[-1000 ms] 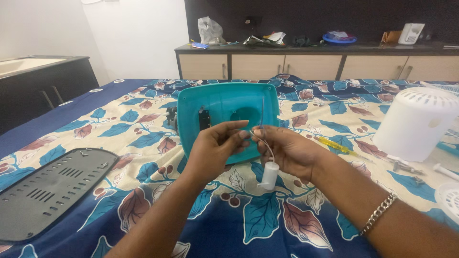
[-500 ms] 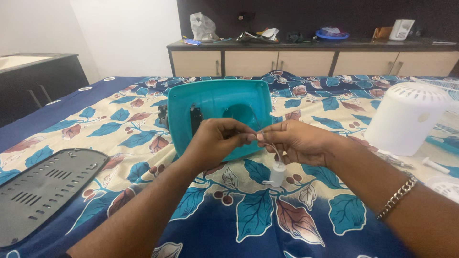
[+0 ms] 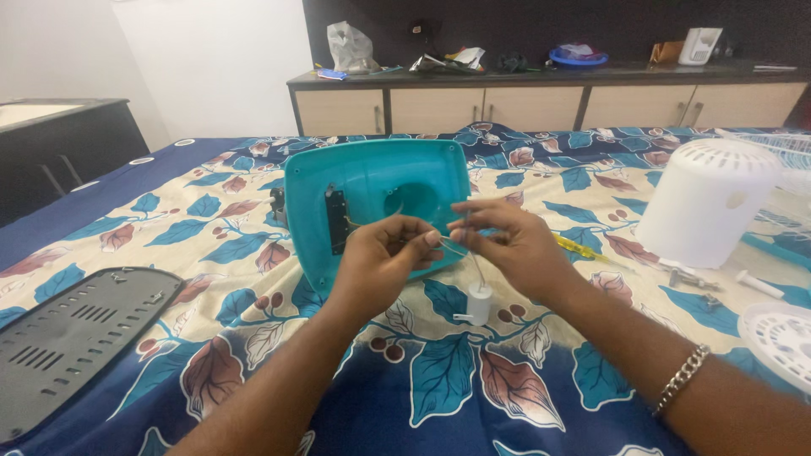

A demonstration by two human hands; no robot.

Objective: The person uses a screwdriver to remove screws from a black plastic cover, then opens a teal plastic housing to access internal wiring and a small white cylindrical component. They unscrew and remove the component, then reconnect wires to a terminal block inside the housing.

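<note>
Left hand (image 3: pixel 384 253) and right hand (image 3: pixel 511 245) both pinching thin wires (image 3: pixel 456 247) between them, right in front of the teal fan base (image 3: pixel 372 181) near the bed's middle. Small white capacitor (image 3: pixel 479 304) hanging straight down, nearer the right hand.

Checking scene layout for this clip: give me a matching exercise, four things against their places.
Things:
1. teal plastic housing
2. dark slotted panel
3. white cylindrical cover
4. small white capacitor

Places:
A. hanging on thin wires below the right hand
B. far right on the bedsheet
C. propped up behind both hands
D. lying flat at the left edge

Pairs: 1-C, 2-D, 3-B, 4-A
</note>
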